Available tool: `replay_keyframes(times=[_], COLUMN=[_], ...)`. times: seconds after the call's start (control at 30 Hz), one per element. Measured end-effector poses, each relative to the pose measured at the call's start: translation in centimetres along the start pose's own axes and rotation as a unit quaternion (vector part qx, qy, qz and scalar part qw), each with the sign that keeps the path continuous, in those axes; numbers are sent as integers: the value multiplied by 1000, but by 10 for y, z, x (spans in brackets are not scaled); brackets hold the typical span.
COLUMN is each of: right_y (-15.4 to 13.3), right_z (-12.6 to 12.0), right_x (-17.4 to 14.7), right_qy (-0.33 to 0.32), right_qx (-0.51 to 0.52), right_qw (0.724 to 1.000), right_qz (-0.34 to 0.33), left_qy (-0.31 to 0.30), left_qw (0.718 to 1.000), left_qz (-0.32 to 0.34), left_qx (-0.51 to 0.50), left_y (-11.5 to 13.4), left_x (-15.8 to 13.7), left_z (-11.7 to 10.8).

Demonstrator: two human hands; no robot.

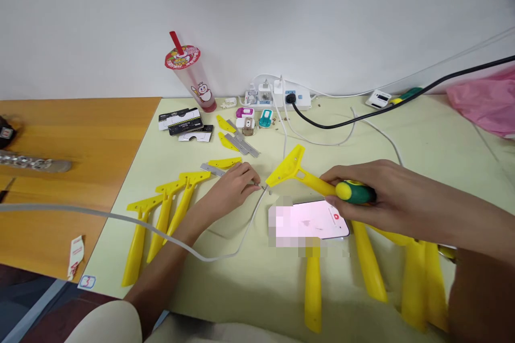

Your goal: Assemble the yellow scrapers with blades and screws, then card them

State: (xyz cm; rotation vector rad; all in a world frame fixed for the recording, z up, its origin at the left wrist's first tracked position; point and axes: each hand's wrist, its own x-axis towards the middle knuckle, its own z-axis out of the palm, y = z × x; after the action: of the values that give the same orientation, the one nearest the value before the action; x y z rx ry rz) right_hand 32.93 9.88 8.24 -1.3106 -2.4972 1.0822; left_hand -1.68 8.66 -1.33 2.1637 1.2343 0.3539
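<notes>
My right hand is closed around a yellow scraper handle and a green-and-yellow screwdriver. The scraper's wide head points up and left, with no blade visible on it. My left hand rests low over the table, thumb and fingers pinched beside tiny metal screws; what the fingertips hold is too small to make out. Just behind that hand lie a grey blade and a yellow clamp plate. More blades with yellow plates lie farther back.
Several yellow scraper handles lie at left, others at front right. A lit phone sits below my right hand. Behind are a tall drink cup, black-and-white packets and a power strip. A white cable crosses my left forearm.
</notes>
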Motion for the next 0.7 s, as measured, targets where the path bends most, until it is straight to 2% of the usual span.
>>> replay_keyframes(times=[0.07,0.27,0.47,0.7], right_y=[-1,-6,-10,-10], right_z=[-2,-4,-3,0], right_x=[-1,0,-4,-10], right_qy=[-8,10,20,23], right_qx=[-15,-18,-20,-21], right_qw=[1000,1000,1000,1000], right_qz=[5,16,13,-1], left_qy=[6,89,-23,-18], left_qw=[1000,993,994,995], left_qz=[-12,-72,-103,-94], left_qx=[4,29,39,30], left_y=[-3,-26,-49,-65], left_x=[-5,-17,-12,-10], left_z=[-6,-35,-66,-72])
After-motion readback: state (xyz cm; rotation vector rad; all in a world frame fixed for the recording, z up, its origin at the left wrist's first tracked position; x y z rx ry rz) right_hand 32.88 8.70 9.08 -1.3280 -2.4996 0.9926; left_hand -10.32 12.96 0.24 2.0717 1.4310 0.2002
